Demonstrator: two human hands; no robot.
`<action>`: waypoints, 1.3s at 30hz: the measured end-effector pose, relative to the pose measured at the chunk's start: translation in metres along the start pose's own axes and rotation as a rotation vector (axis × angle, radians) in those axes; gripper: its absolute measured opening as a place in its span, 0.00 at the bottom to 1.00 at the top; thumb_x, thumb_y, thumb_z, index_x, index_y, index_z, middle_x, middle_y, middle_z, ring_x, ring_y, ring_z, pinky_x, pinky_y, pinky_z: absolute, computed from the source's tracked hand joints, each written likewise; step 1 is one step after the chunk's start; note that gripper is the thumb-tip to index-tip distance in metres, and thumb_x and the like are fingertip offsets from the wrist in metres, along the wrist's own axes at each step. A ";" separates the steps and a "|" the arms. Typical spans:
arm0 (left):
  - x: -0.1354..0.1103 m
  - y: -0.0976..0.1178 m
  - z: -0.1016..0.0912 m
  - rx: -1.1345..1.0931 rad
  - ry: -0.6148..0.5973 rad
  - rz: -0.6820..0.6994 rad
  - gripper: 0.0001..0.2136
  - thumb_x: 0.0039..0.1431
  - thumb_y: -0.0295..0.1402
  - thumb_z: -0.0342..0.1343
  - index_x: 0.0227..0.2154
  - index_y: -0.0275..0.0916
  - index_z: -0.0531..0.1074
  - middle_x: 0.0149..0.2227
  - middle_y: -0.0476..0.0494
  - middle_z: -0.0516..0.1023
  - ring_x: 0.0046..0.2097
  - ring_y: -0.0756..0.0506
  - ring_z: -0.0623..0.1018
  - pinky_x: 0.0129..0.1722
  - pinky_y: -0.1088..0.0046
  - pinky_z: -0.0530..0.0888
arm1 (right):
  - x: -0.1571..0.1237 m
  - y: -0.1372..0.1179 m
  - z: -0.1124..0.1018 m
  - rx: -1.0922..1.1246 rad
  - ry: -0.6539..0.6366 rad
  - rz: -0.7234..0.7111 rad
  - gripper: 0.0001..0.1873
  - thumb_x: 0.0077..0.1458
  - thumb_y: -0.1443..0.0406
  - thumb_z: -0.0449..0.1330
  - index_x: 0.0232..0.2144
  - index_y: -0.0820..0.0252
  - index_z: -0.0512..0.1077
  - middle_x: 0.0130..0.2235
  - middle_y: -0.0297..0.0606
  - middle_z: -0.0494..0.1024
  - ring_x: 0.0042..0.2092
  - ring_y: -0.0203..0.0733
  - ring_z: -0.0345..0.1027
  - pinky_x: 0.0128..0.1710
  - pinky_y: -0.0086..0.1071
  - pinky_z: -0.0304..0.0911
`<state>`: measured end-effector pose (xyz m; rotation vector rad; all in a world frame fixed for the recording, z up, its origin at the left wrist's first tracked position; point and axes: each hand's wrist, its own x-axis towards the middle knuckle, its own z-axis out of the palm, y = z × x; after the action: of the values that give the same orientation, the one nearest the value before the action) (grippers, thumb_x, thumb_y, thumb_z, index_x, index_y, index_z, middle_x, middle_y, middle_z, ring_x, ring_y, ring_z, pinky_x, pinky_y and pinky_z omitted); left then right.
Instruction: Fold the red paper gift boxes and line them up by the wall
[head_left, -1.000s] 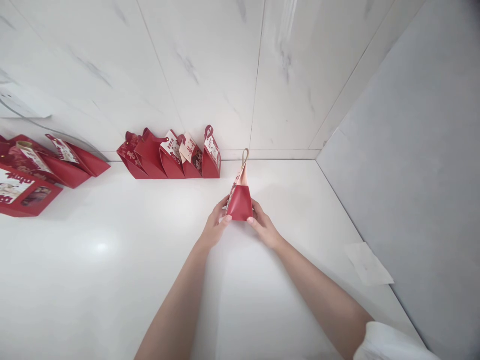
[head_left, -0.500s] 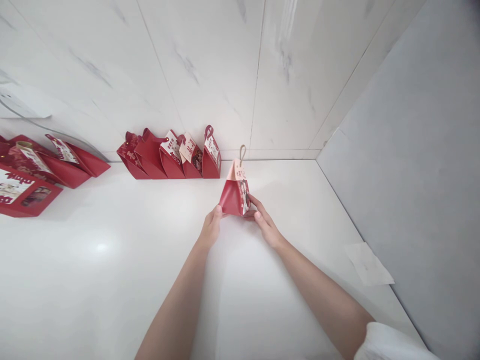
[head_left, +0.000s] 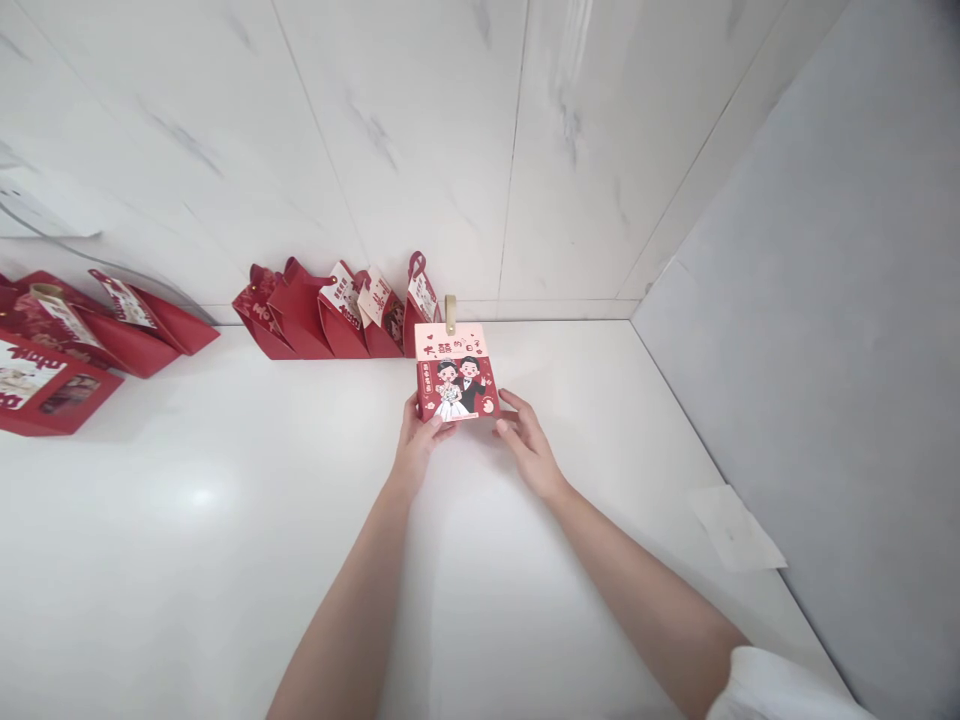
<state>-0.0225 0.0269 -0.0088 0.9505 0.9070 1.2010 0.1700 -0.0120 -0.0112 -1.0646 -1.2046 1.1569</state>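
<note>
A small red and pink gift box (head_left: 456, 372) with a cartoon bride and groom on its front and a tan loop on top stands on the white table (head_left: 225, 540). My left hand (head_left: 417, 440) grips its lower left corner, thumb on the front. My right hand (head_left: 525, 440) touches its lower right corner with the fingertips, fingers bent. The printed face points at me. Just behind it a row of several similar red boxes (head_left: 337, 315) leans along the wall.
More red boxes (head_left: 82, 335) lie flat or tilted at the far left of the table. A white slip of paper (head_left: 736, 528) lies near the right wall. Marble-look walls close the back and a grey wall the right.
The box has been turned from edge-on to front-on, so its printed face now shows, and it has shifted slightly left and back toward the row.
</note>
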 end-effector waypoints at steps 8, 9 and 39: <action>-0.005 0.006 0.006 -0.110 -0.140 -0.112 0.26 0.59 0.46 0.53 0.59 0.46 0.61 0.61 0.41 0.67 0.60 0.34 0.69 0.51 0.55 0.74 | 0.000 -0.008 0.001 0.064 -0.109 0.041 0.33 0.61 0.48 0.53 0.65 0.48 0.53 0.63 0.38 0.66 0.63 0.48 0.59 0.63 0.48 0.55; -0.005 0.007 0.007 -0.114 -0.146 -0.127 0.25 0.61 0.48 0.51 0.59 0.46 0.62 0.62 0.41 0.67 0.61 0.35 0.69 0.52 0.55 0.74 | 0.000 -0.010 0.002 0.066 -0.103 0.043 0.33 0.61 0.48 0.53 0.64 0.48 0.54 0.62 0.37 0.66 0.63 0.48 0.59 0.64 0.48 0.55; -0.002 0.005 0.005 -0.085 -0.106 -0.197 0.25 0.61 0.50 0.50 0.56 0.43 0.67 0.56 0.39 0.74 0.54 0.36 0.76 0.50 0.56 0.75 | 0.000 -0.009 0.000 0.084 -0.053 0.012 0.36 0.60 0.46 0.52 0.66 0.49 0.50 0.66 0.38 0.59 0.65 0.49 0.55 0.64 0.47 0.54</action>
<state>-0.0203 0.0251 -0.0024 0.8281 0.8383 1.0043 0.1703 -0.0132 -0.0019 -0.9852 -1.1818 1.2412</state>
